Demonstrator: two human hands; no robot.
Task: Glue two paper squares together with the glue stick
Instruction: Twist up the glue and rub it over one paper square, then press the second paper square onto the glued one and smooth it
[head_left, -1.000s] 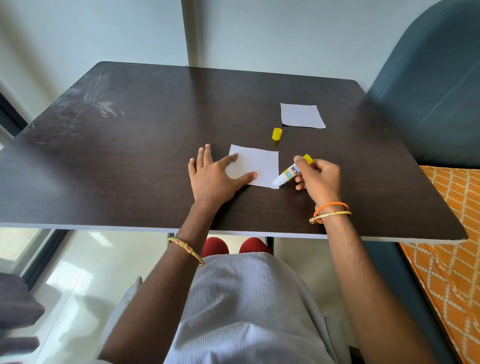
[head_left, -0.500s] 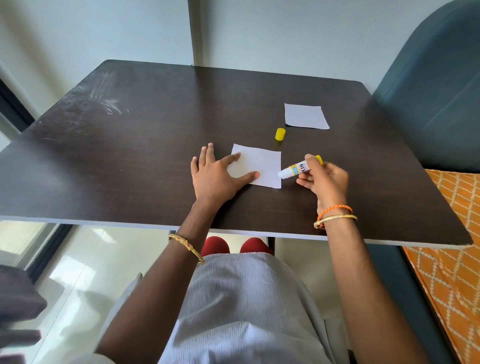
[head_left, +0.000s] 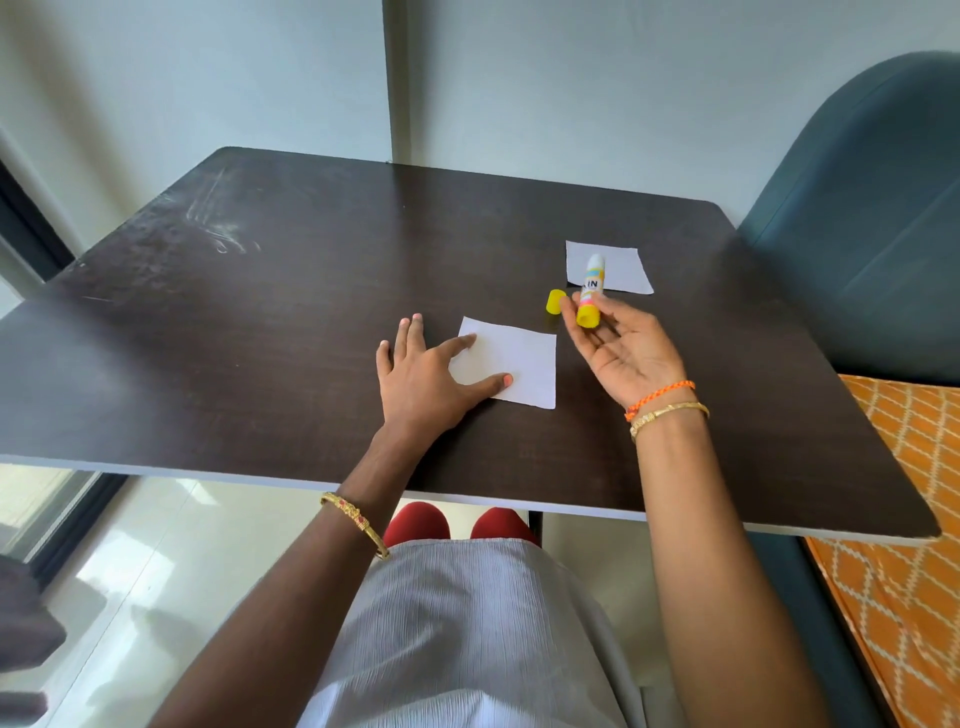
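Dark table (head_left: 270, 332), near paper square (head_left: 511, 366) taken as landmark. Left hand (head_left: 423, 376) lies flat on the table with fingers straight and spread, forefinger and thumb pressing the left part of that square. Right hand (head_left: 621, 345) is just right of the square, raised, palm turned up, its fingertips pinching the glue stick (head_left: 592, 293) near the yellow base; the stick points away from the person, white tip uppermost, uncapped. Yellow cap (head_left: 555, 302) lies on the table just beyond the square's far right corner, close beside the fingers. Second paper square (head_left: 621, 267) lies farther back and to the right, partly behind the stick in this view. Bracelets on both wrists.
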